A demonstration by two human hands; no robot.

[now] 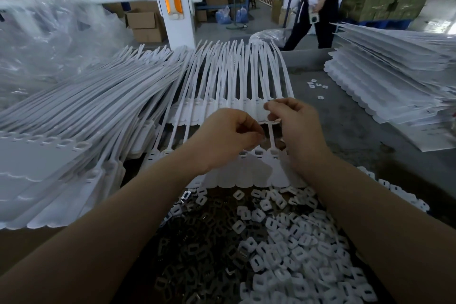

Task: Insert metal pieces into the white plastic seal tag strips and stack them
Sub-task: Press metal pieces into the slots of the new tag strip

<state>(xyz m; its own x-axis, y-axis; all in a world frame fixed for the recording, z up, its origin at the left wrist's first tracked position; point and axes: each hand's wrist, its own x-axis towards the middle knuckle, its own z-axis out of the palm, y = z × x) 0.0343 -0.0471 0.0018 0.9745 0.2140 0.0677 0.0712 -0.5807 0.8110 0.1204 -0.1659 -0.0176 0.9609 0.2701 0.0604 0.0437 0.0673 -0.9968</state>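
Observation:
A white seal tag strip (256, 170) lies flat in front of me, its slotted heads toward the far side. My left hand (227, 136) hovers above those heads with fingertips pinched on something small that I cannot make out. My right hand (296, 126) pinches a small white piece just above the strip's right end. Below my forearms lies a heap of dark metal pieces (197, 254) on the left, mixed with small white plastic caps (296, 242) on the right.
A big fanned pile of tag strips (86, 111) fills the left and middle of the grey table (345, 126). Another stack of strips (394, 81) sits at the right. A person (318, 2) walks past behind. Clear plastic bags (49, 32) lie at the far left.

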